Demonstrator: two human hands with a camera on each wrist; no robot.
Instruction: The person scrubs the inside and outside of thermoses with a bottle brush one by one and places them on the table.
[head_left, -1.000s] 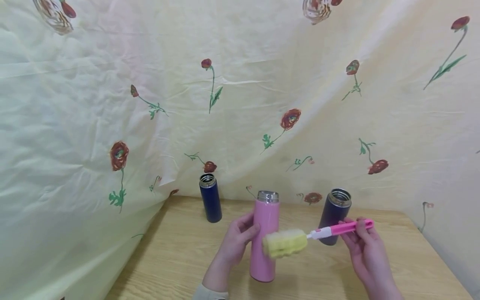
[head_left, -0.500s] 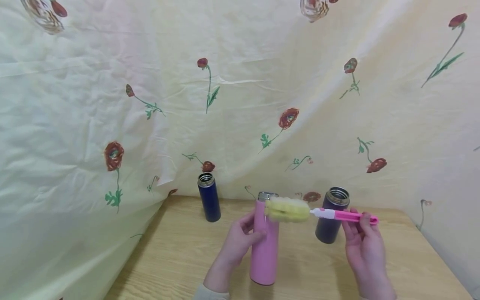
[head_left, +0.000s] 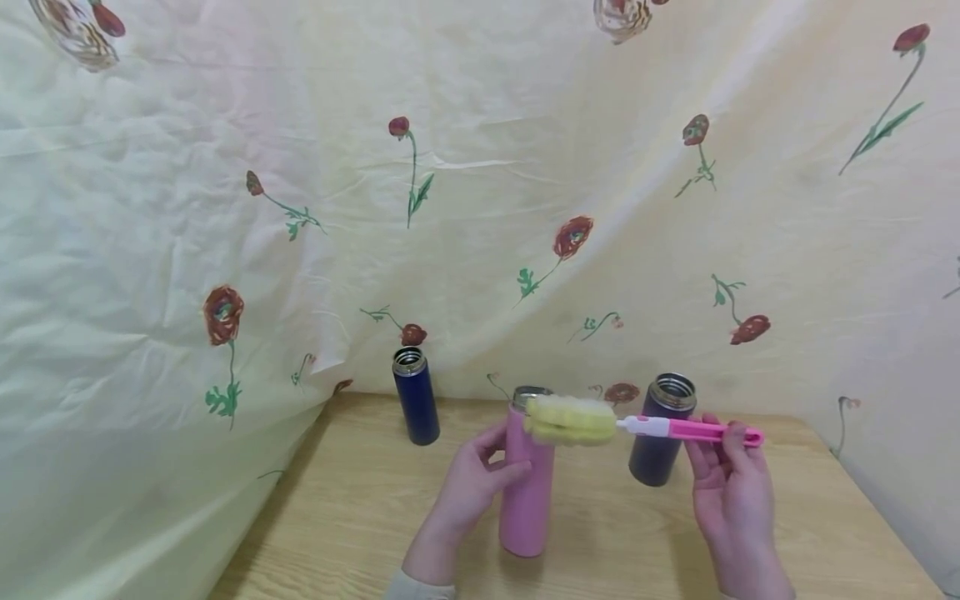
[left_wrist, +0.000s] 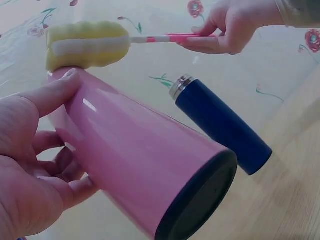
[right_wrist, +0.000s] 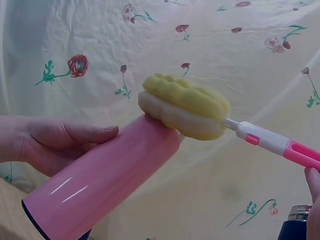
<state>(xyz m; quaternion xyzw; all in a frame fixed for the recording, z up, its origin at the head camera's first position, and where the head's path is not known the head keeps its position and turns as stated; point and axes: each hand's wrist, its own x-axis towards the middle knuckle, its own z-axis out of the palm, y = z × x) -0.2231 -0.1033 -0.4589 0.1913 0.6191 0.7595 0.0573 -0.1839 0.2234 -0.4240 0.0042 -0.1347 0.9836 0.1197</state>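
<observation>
My left hand [head_left: 471, 483] grips a pink thermos bottle [head_left: 526, 500] round its upper body, its steel mouth at the top and its black base [left_wrist: 197, 200] showing in the left wrist view. In my right hand [head_left: 731, 492] is the pink handle [head_left: 705, 431] of a bottle brush, held between thumb and fingers. The yellow and white sponge head [head_left: 572, 420] points left and lies across the upper end of the pink bottle, overlapping its neck. In the right wrist view the sponge [right_wrist: 185, 105] sits right at the bottle's shoulder.
A slim dark blue bottle [head_left: 417, 404] without a lid stands at the back left of the wooden table [head_left: 337, 517]. A wider dark bottle [head_left: 652, 454], also lidless, stands behind my right hand. A flowered cloth [head_left: 480, 275] hangs behind and at the left.
My right hand has raised the brush, so its sponge moved from the bottle's middle up to its neck. The pink bottle stays in my left hand, nearly in place.
</observation>
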